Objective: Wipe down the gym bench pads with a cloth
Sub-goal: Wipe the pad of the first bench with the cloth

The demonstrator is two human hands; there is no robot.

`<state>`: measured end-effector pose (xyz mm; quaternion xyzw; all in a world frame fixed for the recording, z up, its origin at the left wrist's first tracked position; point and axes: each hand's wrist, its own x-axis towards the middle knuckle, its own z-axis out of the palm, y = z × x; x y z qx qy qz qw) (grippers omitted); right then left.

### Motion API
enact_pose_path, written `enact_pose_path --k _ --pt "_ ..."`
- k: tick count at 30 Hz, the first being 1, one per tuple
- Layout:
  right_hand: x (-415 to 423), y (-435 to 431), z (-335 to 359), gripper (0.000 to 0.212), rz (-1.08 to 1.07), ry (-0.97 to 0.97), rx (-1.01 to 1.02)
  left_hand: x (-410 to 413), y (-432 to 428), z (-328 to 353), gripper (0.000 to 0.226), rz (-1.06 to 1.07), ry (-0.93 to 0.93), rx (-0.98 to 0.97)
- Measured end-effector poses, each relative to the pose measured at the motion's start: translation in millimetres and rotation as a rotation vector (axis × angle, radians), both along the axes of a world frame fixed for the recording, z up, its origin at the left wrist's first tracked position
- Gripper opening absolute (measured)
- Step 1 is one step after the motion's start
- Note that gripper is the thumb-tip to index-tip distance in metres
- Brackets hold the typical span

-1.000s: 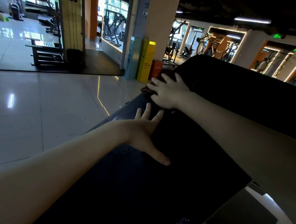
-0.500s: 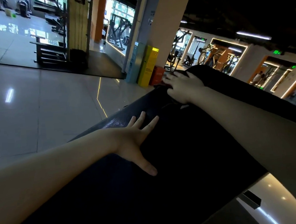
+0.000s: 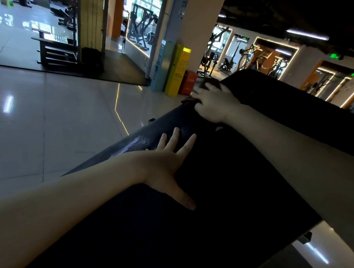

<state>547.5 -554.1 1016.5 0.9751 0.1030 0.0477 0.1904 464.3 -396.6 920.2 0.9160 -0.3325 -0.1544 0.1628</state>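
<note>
A long black bench pad (image 3: 232, 193) runs from the lower left to the upper right, with a second raised pad (image 3: 288, 104) behind it. My left hand (image 3: 166, 163) lies flat on the near pad with fingers spread. Farther along, my right hand (image 3: 212, 104) presses a dark brown cloth (image 3: 209, 85) onto the pad's far left edge, where the two pads meet. Most of the cloth is hidden under that hand; only dark folds show at the fingertips.
Glossy tiled floor (image 3: 51, 129) lies left of the bench. A pillar (image 3: 195, 22) with a blue panel, a yellow box (image 3: 178, 68) and a red box (image 3: 190, 82) stands beyond the pad's end. Gym machines fill the background.
My right hand with the cloth slid along the far part of the pad, away and then slightly back left. My left hand has stayed flat on the near pad.
</note>
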Motion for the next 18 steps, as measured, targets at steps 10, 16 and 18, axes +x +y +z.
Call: enact_pose_path --k 10,16,18 --pt "-10.2 46.0 -43.5 0.055 0.128 0.093 -0.071 -12.8 8.4 -5.3 0.13 0.058 -0.016 -0.088" --pt "-4.0 22.2 -16.3 0.056 0.076 0.075 -0.104 -9.4 28.9 -14.2 0.133 0.074 0.024 -0.037" --pt "-1.2 7.4 -3.6 0.056 0.042 0.058 -0.115 -10.4 40.5 -22.6 0.133 0.078 0.034 -0.036"
